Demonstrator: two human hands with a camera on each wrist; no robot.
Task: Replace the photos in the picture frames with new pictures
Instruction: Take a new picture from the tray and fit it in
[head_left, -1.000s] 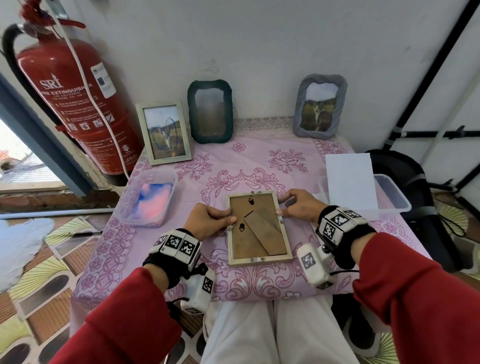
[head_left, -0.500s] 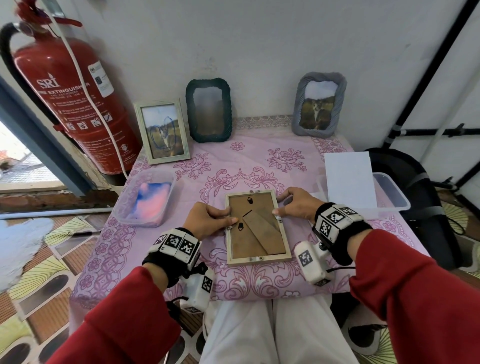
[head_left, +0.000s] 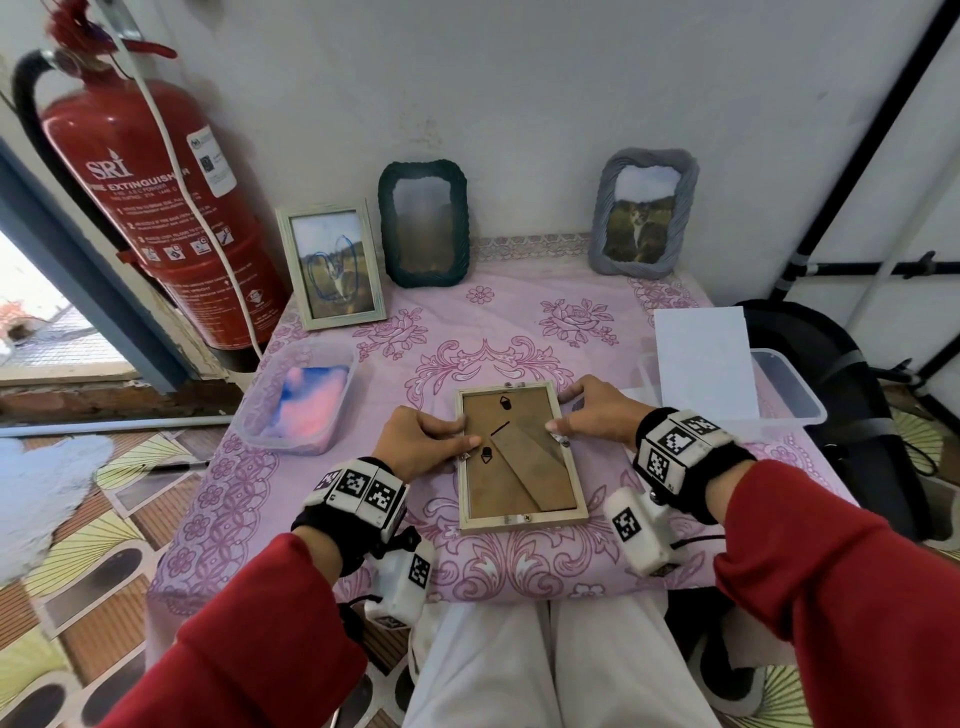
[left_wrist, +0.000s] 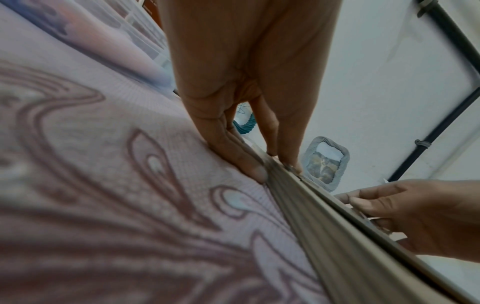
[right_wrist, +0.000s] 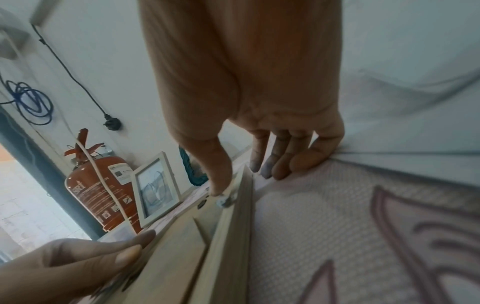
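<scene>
A pale wooden picture frame (head_left: 519, 462) lies face down on the pink cloth, its brown backing and fold-out stand showing. My left hand (head_left: 421, 441) pinches its left edge, thumb on the rim by a small metal clip (head_left: 464, 457), and a finger against the outer side in the left wrist view (left_wrist: 275, 168). My right hand (head_left: 592, 410) rests at the right edge. Its thumb presses on the rim beside a clip (right_wrist: 226, 202) and its straight fingers (right_wrist: 283, 164) lie on the cloth by the frame's far corner.
Against the wall stand a white frame (head_left: 332, 270), a dark green frame (head_left: 424, 223) and a grey frame (head_left: 644, 213). A clear tub (head_left: 249, 415) with a pink-blue picture sits left. Another tub (head_left: 795, 395) under white paper (head_left: 704, 358) sits right. A fire extinguisher (head_left: 150, 197) stands far left.
Both hands stay at the frame's side edges with thumbs on the rim. The frame has not visibly moved.
</scene>
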